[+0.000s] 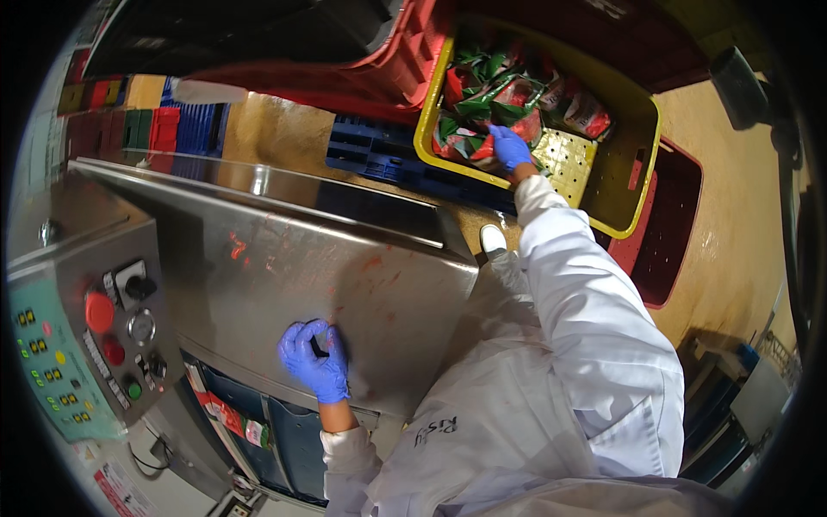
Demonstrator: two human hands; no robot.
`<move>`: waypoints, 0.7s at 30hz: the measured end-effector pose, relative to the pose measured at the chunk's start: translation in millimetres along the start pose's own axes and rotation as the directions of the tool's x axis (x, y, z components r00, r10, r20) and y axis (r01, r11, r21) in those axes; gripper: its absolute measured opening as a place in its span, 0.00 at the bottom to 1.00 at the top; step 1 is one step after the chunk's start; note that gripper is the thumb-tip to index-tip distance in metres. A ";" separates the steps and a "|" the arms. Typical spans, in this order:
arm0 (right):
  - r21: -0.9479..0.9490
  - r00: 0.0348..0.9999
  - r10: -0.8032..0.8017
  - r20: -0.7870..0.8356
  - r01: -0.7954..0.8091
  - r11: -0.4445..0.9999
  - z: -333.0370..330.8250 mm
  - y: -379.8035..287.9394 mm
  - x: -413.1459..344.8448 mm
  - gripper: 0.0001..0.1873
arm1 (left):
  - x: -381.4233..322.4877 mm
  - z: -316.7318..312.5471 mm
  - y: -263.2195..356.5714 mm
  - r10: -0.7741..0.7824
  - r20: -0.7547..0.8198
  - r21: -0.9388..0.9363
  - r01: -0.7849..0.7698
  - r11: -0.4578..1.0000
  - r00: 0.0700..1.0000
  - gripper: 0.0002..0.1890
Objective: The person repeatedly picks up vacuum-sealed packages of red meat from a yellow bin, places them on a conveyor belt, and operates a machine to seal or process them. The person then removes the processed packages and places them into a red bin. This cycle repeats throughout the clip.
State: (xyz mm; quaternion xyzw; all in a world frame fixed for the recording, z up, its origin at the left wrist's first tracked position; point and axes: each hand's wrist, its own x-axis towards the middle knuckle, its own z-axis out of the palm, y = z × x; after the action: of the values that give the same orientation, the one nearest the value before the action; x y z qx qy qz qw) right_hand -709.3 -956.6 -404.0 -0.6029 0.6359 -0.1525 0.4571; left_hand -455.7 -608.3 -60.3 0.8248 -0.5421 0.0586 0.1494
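Observation:
My right hand (pixel 512 150), in a blue glove, reaches into a yellow plastic crate (pixel 646 187) at the upper right. Its fingers touch the printed red and green plastic pouches (pixel 517 97) heaped in there; whether they grip one is hidden. Part of the crate's perforated floor shows beside the wrist. My left hand (pixel 316 362), gloved in blue too, rests over a stainless steel table (pixel 278 310) smeared with red. Its fingers curl toward the thumb around a dark gap, and I cannot tell whether anything small is inside.
At left stands a control box (pixel 116 323) with buttons and a knob. Below the table, a dark conveyor belt (pixel 297 439) carries a pouch (pixel 232 417). A dark red crate (pixel 678 226) lies under the yellow one. Blue pallets (pixel 368 152) and a red bin (pixel 413 58) stand beyond.

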 end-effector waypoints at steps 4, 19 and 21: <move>0.685 0.992 -0.041 -0.119 0.112 0.719 -40.6 18.8 -42.1 0.19 | 3.6 1.9 -11.1 0.019 0.041 -0.118 -0.014 0.993 0.999 0.11; 0.569 0.669 -0.669 -0.324 0.703 0.427 -83.5 -326.5 -384.7 0.08 | -167.3 -177.4 -101.5 -0.226 -0.196 -0.646 0.048 0.762 0.954 0.25; 0.885 0.775 -0.609 -0.168 0.390 0.253 -35.7 -376.0 -474.7 0.04 | -194.0 -208.1 -119.0 -0.257 -0.351 -0.543 0.028 0.839 0.900 0.40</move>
State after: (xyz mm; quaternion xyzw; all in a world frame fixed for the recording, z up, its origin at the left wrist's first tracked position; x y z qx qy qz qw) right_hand -569.4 -624.4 84.0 -0.4529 0.1794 -0.5338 0.6912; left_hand -412.2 -329.9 65.1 0.7601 -0.4291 0.0684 0.4832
